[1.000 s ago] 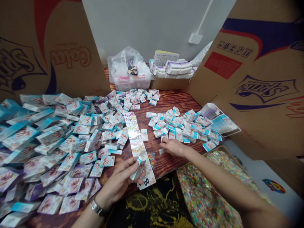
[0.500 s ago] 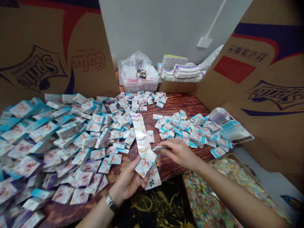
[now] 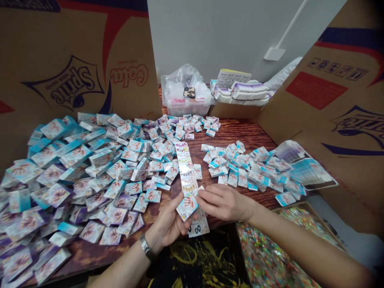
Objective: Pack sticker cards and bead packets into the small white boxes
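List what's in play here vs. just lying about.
In play:
- left hand
- right hand
- small box
- printed strip

Lying about:
- box piles
- bead tray
- plastic bin
- cardboard sheets

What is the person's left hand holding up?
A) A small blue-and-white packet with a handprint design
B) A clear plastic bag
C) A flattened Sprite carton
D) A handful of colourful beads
A. The left hand pinches a small blue-and-white packet between thumb and fingers.
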Demonstrator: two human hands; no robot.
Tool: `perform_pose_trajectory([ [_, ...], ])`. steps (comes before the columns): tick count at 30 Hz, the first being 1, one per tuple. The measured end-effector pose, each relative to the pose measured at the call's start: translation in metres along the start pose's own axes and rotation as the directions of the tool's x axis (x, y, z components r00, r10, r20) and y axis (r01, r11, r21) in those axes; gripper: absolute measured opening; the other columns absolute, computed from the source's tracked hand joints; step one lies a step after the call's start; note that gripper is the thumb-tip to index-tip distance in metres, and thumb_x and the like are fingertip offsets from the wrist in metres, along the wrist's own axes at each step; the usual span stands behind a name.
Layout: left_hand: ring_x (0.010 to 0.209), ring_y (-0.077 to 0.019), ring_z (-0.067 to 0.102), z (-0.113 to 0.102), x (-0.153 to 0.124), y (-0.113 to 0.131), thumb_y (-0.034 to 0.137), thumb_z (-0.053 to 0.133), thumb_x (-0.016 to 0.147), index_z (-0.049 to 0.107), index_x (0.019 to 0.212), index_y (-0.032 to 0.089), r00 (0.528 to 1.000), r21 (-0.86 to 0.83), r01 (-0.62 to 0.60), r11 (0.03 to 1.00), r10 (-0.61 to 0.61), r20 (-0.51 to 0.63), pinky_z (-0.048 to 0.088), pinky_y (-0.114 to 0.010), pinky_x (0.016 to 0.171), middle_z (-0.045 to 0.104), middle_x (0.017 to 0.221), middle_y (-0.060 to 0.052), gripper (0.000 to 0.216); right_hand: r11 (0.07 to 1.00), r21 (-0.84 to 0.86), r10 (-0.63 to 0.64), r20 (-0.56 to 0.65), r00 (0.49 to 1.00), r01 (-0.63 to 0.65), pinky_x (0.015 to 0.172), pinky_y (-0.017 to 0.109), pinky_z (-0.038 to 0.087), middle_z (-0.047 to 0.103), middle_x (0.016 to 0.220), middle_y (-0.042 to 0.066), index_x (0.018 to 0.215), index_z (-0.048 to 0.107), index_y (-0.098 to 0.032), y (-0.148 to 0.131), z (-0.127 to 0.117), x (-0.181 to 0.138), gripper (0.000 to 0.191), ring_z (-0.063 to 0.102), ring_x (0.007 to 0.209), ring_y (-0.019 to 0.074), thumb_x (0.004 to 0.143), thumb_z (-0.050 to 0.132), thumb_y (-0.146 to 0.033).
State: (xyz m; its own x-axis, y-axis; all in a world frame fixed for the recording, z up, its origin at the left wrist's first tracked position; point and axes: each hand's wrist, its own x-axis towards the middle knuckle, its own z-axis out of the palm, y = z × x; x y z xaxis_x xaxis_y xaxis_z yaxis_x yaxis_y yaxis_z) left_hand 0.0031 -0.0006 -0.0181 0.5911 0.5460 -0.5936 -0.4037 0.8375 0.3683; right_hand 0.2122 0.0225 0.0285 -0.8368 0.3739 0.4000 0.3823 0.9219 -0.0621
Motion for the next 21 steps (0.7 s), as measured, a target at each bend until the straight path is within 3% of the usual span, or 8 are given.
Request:
perform_pose_trajectory([
  [4, 0.037, -0.0090, 0.054, -0.002, 0.002, -0.001, 0.046, 0.049, 0.087, 0.057, 0.100, 0.009, 0.986, 0.130, -0.157, 0.979, 0.162, -0.029, 0.041, -0.015, 0.030, 0.067, 0.066, -0.008, 0.040, 0.862, 0.370, 0.347, 0.065, 0.936, -0.345, 0.086, 0.033, 0.050, 0.064, 0.106, 0.009, 0.113, 0.056, -0.017, -0.009, -0.002, 0.010, 0.027, 0.059, 0.100, 0.0182, 0.088, 0.048, -0.013],
  [8, 0.047, -0.0115, 0.059, -0.004, 0.002, -0.002, 0.050, 0.046, 0.088, 0.054, 0.109, 0.012, 0.966, 0.391, -0.232, 0.891, 0.257, -0.012, 0.048, -0.020, 0.039, 0.066, 0.075, -0.007, 0.043, 0.519, 0.584, 0.706, 0.120, 0.698, -0.625, 0.072, 0.028, 0.051, 0.064, 0.090, 0.002, 0.097, 0.057, -0.021, -0.019, 0.015, 0.012, 0.013, 0.061, 0.082, 0.0146, 0.087, 0.051, -0.017],
  [10, 0.068, -0.0161, 0.065, -0.006, 0.000, -0.003, 0.046, 0.042, 0.090, 0.054, 0.112, 0.016, 0.892, 0.641, -0.356, 0.680, 0.451, 0.018, 0.056, -0.029, 0.058, 0.067, 0.090, -0.008, 0.039, 0.370, 0.663, 0.799, 0.130, 0.587, -0.651, 0.068, 0.027, 0.051, 0.062, 0.087, 0.002, 0.095, 0.056, -0.021, -0.022, 0.031, 0.009, 0.011, 0.061, 0.079, 0.0148, 0.085, 0.053, -0.018],
  [12, 0.096, -0.0206, 0.062, -0.008, -0.004, -0.005, 0.039, 0.041, 0.092, 0.056, 0.113, 0.019, 0.734, 0.855, -0.434, 0.285, 0.661, 0.152, 0.053, -0.038, 0.084, 0.063, 0.108, -0.009, 0.033, 0.283, 0.712, 0.851, 0.123, 0.511, -0.643, 0.068, 0.027, 0.051, 0.062, 0.087, 0.002, 0.096, 0.055, -0.021, -0.023, 0.045, 0.005, 0.012, 0.061, 0.079, 0.0153, 0.084, 0.054, -0.020],
  [13, 0.106, -0.0224, 0.058, -0.010, -0.005, -0.006, 0.037, 0.043, 0.091, 0.056, 0.115, 0.020, 0.657, 0.905, -0.418, 0.077, 0.713, 0.243, 0.048, -0.041, 0.093, 0.061, 0.115, -0.010, 0.032, 0.265, 0.721, 0.867, 0.112, 0.485, -0.641, 0.070, 0.028, 0.051, 0.062, 0.087, 0.003, 0.096, 0.055, -0.021, -0.024, 0.050, 0.004, 0.012, 0.061, 0.079, 0.0155, 0.084, 0.054, -0.021],
  [15, 0.115, -0.0259, 0.052, -0.013, -0.007, -0.011, 0.036, 0.049, 0.089, 0.050, 0.124, 0.019, 0.568, 0.917, -0.321, -0.238, 0.726, 0.387, 0.044, -0.045, 0.098, 0.057, 0.122, -0.012, 0.039, 0.268, 0.716, 0.885, 0.082, 0.459, -0.644, 0.073, 0.029, 0.051, 0.061, 0.088, 0.003, 0.096, 0.056, -0.021, -0.026, 0.056, 0.004, 0.012, 0.061, 0.080, 0.0157, 0.084, 0.054, -0.021],
  [18, 0.111, -0.0279, 0.054, -0.018, -0.003, -0.018, 0.031, 0.053, 0.087, 0.038, 0.133, 0.014, 0.529, 0.872, -0.192, -0.451, 0.700, 0.479, 0.048, -0.045, 0.091, 0.057, 0.121, -0.016, 0.051, 0.288, 0.706, 0.895, 0.043, 0.445, -0.647, 0.073, 0.029, 0.051, 0.062, 0.090, 0.003, 0.096, 0.056, -0.021, -0.030, 0.060, 0.007, 0.013, 0.061, 0.081, 0.0159, 0.083, 0.055, -0.021],
  [21, 0.110, -0.0261, 0.055, -0.022, 0.004, -0.021, 0.020, 0.048, 0.088, 0.035, 0.133, 0.011, 0.514, 0.856, -0.178, -0.485, 0.696, 0.501, 0.049, -0.042, 0.091, 0.057, 0.119, -0.017, 0.048, 0.283, 0.730, 0.896, 0.030, 0.443, -0.622, 0.071, 0.028, 0.051, 0.062, 0.088, 0.003, 0.096, 0.056, -0.021, -0.036, 0.062, 0.010, 0.012, 0.061, 0.079, 0.0156, 0.084, 0.056, -0.021],
])
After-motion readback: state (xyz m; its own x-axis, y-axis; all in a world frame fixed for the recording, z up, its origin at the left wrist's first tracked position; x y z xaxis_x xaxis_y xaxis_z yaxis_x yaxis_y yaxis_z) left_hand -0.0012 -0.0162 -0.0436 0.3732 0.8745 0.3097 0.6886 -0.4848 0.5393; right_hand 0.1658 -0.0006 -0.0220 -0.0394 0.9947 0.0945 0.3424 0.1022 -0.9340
